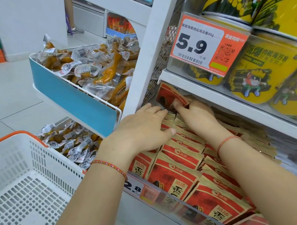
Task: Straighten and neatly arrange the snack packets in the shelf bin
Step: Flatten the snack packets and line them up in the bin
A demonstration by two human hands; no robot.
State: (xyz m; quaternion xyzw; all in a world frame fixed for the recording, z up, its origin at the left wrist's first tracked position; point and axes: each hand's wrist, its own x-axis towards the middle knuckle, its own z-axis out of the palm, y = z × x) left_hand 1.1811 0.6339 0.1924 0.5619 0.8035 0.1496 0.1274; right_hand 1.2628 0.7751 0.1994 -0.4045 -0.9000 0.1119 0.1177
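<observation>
Red and gold snack packets (177, 172) stand in rows in the shelf bin behind a clear front lip (204, 220). My left hand (145, 129) lies flat on the tops of the left rows, fingers straight and pointing toward the back. At the back left corner my right hand (195, 113) pinches one red packet (169, 96), which is tilted up above the others. Both wrists wear red string bracelets.
Yellow snack tubs (261, 71) fill the shelf above, behind an orange 5.9 price tag (208, 44). A white post (150, 45) borders the bin on the left. Blue-fronted bins of clear-wrapped snacks (92, 69) hang beyond it. A white basket (18, 179) sits at lower left.
</observation>
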